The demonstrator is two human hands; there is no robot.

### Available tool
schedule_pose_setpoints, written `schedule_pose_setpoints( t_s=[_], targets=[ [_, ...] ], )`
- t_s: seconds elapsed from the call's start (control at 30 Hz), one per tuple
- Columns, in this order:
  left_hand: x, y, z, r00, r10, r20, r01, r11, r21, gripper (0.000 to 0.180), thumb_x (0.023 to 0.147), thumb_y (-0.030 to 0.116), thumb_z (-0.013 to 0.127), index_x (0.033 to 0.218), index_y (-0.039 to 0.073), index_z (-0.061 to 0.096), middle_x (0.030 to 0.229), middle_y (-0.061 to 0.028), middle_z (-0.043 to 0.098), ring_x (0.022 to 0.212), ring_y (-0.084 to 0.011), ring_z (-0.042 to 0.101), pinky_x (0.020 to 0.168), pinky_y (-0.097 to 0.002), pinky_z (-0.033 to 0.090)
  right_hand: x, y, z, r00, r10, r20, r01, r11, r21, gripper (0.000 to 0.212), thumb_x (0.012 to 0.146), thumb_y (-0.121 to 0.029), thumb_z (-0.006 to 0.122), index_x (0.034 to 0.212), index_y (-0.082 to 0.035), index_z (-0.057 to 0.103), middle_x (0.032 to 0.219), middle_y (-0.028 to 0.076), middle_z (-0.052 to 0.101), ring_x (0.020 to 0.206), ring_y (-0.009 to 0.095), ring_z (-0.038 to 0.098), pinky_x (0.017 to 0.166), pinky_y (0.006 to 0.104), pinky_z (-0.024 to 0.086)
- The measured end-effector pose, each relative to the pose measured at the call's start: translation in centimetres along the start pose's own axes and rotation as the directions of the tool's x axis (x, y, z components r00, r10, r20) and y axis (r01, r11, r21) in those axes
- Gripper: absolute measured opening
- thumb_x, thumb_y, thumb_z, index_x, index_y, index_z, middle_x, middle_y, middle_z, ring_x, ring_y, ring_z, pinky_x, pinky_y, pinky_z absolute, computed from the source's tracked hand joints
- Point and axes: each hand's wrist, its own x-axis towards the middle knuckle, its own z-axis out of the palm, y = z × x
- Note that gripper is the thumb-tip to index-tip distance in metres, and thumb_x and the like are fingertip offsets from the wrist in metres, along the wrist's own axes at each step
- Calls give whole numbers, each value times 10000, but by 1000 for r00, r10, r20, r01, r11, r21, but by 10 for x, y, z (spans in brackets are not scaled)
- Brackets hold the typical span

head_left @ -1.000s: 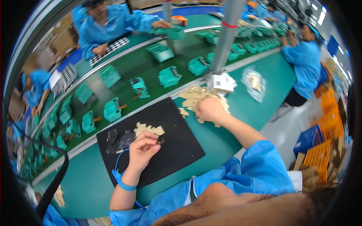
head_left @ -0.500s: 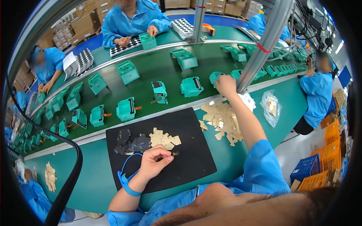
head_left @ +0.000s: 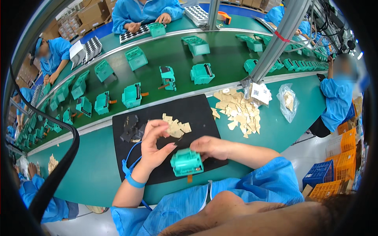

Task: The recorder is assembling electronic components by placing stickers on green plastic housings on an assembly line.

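Note:
My right hand [head_left: 212,148] grips a green plastic housing [head_left: 186,162] by its upper right side, just above the near part of the black mat [head_left: 212,118]. A short orange ribbon tab [head_left: 189,179] sticks out from the housing's near edge. Close by on the left, my left hand [head_left: 154,146] is open, its thumb and fingers spread beside the housing. A blue wrist strap [head_left: 134,179] with a coiled cord circles my left wrist. Beyond that hand lie a heap of beige paper-like pieces [head_left: 177,128] and some crumpled black pieces [head_left: 129,129].
Rows of green housings [head_left: 132,95] sit on the dark green conveyor [head_left: 157,51]. Right of the mat are a larger beige pile [head_left: 238,110] and clear plastic bags [head_left: 288,102]. A metal post [head_left: 275,47] rises by the belt's near edge. Co-workers in blue sit around.
My right hand has come back from the belt with a green housing, now over the mat. My left hand has opened from its pinch on a small dark part.

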Motion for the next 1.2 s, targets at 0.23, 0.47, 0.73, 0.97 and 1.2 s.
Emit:
schedule_pose_setpoints(
  t_s=[0.23,0.47,0.73,0.97,1.2],
  targets=[
    [13,3,0,958,215,189,-282,815,506,719,575,379,814,1177,89,549,1204,-162,458,1047,-342,478,871,-435,413,-27,-38,6,670,-729,-142,51,236,-970,116,799,-52,603,902,-1,620,867,109,626,767,289,608,648,351,487],
    [18,10,8,902,285,325,-428,701,571,699,594,434,788,1150,90,540,1210,-169,467,1065,-360,473,884,-468,392,-34,-64,34,851,-502,153,307,240,-921,141,755,-120,652,862,-31,627,819,96,634,823,297,584,705,391,461],
    [10,21,27,839,-42,543,-266,839,475,458,572,230,764,965,35,633,1115,-134,570,918,-286,579,699,-362,529,-43,-44,10,632,-756,-170,162,344,-925,97,702,-29,694,721,-28,599,643,57,567,555,178,545,493,290,421],
    [-9,34,48,868,-212,449,-208,666,717,442,615,295,737,938,10,638,1110,-142,570,880,-238,587,550,-293,521,-30,-23,17,610,-710,-352,109,515,-850,119,710,-43,689,698,-24,572,622,54,549,480,149,521,429,261,390],
    [-13,28,50,883,-163,441,-266,600,754,431,639,338,717,931,30,643,1109,-155,584,889,-241,601,580,-276,519,-30,-17,14,670,-652,-354,87,542,-836,132,715,-34,689,679,-20,564,588,23,525,454,77,456,405,226,335]
  ],
)
